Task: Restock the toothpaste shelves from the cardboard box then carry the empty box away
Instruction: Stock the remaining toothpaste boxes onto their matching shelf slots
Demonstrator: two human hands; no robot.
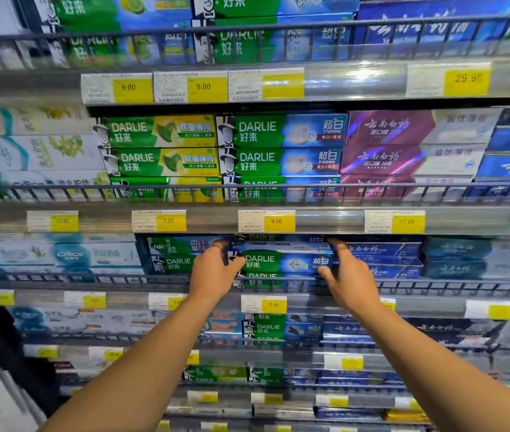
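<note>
**Stock clerk:** Item one, the shelving unit (356, 219); it is filling the whole view in tiers, each one fronted by a wire rail and a strip of yellow price tags; you are facing the third tier down. Item two, the stock already sitting there: green-and-yellow Darlie cartons (160, 145) on the tier above, purple cartons (403, 141) to their right, pale cartons (69, 254) off to your left. The cardboard box is not showing anywhere.

**Checker:** And the piece you are handling?

**Stock clerk:** Item three, the Darlie toothpaste carton (284, 261); long, narrow, green at the left end and blue at the right, white lettering, lying flat with its face toward you; it is sitting on top of a matching stack just behind the wire rail (122, 278), between more Darlie on the left and dark blue cartons (384, 257) on the right. Item four, your left hand (213, 272), fingers curling round the carton's left end; item five, your right hand (350, 275), fingers closing on the right end.

**Checker:** Handling notes?

**Stock clerk:** Judging by its build, you are dealing with thin printed card over a tube: light, fairly stiff along its length, glossy and a little slick, prone to denting at the corners; you are taking it at the two short ends, which looks the right hold; keep the squeeze gentle and slide it level.
</note>
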